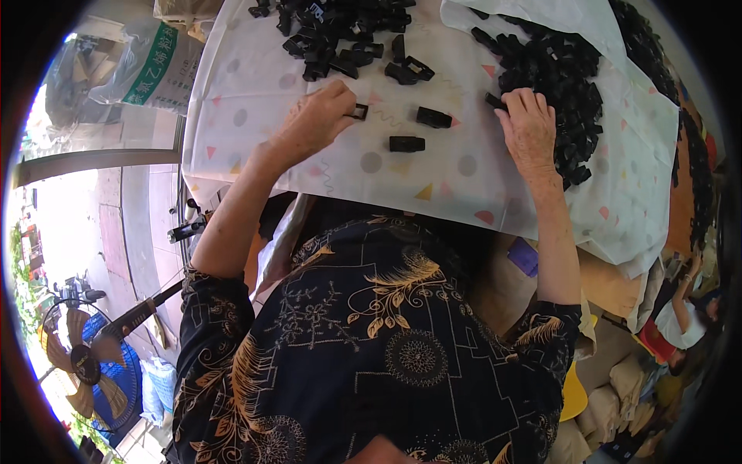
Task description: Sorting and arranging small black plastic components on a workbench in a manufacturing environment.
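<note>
"So, what sits closest?"

"A dark shirt (417, 340) patterned in gold, then the near edge of a worktop (510, 185) spread with a pale cloth (641, 170) of dots and triangles. Past that edge lies a short black block (407, 145), and slightly beyond it, to the right, a second block (433, 117)."

"And the hands?"

"The left hand (317, 116) is left of both blocks. Its fingers (337, 90) are pinched narrow on a small framed piece (360, 111), also black, whose open end pokes out rightward."

"The other one?"

"The right hand (530, 127) rests at the edge of the right-hand heap (576, 116) of black parts. A dark part (492, 100) shows beside its thumb and forefinger; I can't tell whether they grip it."

"Anything farther?"

"Beyond the left hand, the left-hand heap (332, 35), with loose parts on its near side. Away from the worktop, a fan (85, 363) stands to the left, and well to the right is another person (680, 325) in a white top."
</note>
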The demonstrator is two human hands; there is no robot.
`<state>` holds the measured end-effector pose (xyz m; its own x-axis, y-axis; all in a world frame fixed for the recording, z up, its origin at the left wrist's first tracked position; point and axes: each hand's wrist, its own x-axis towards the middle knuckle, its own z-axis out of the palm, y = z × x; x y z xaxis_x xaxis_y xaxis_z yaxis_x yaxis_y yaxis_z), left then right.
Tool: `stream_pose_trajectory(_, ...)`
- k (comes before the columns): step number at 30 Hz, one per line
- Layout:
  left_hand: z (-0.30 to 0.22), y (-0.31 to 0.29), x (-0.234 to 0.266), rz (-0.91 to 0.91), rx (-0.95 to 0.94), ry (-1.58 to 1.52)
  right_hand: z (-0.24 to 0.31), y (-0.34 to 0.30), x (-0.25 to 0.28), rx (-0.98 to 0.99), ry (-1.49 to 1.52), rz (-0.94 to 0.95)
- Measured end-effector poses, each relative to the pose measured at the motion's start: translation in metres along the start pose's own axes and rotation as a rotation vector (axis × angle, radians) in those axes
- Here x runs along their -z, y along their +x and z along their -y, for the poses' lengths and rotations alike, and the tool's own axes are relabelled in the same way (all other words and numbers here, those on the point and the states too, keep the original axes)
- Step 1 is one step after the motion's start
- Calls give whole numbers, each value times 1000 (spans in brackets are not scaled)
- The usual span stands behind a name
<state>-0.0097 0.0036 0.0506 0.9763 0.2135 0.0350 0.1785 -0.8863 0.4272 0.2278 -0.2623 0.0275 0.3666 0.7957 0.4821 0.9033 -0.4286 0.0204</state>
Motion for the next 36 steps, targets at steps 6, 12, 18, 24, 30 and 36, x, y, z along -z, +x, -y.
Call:
stream_pose_trajectory(6,-16,27,-22,-157,-112,-144,1,-6,-2,34,115,108)
stream_pose_trajectory(12,-65,91,-42,-224,-234,-115,2,-2,1,64,98,67)
stream_pose_trajectory(18,-87,95,-57,27,-1,-154,10,-4,7,-87,189,-55)
stream_pose_trajectory(24,-79,98,-62,1,-238,27,29,4,11,-259,524,-105)
stream_pose_trajectory(30,-74,98,-63,47,-183,-86,43,0,1,-156,538,-104)
stream_pose_trajectory(36,-70,98,-67,22,-193,-152,44,3,-4,-5,409,-34)
